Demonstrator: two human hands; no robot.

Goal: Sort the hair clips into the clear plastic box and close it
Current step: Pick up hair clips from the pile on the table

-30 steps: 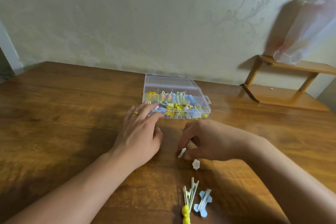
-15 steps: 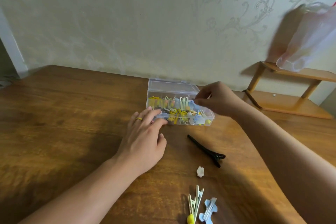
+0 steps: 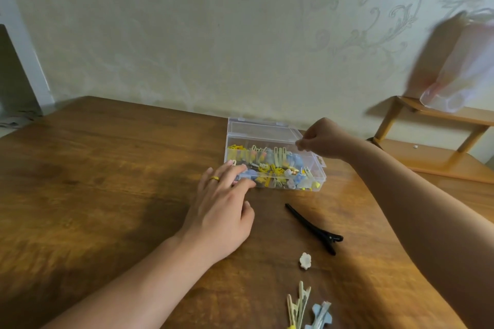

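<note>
The clear plastic box [image 3: 319,168] stands open on the wooden table, with several yellow, blue and cream hair clips inside. Its lid [image 3: 260,128] lies back behind it. My left hand [image 3: 222,216] rests flat on the table, straight fingertips touching the box's front left corner. My right hand [image 3: 323,139] hovers over the box's right rear with fingertips pinched together; the small clip it pinches is barely visible. On the table in front lie a long black clip [image 3: 312,227], a white flower clip [image 3: 305,261], cream clips [image 3: 298,304] and a blue clip [image 3: 319,315].
A small wooden shelf [image 3: 433,160] stands at the right rear against the wall, with a translucent plastic bag [image 3: 465,67] on top. The wall runs close behind the box. Bare tabletop stretches to the left.
My right hand picked a small silver clip off the table and carried it up over the box, uncovering the black clip. My left hand stayed at the box's corner.
</note>
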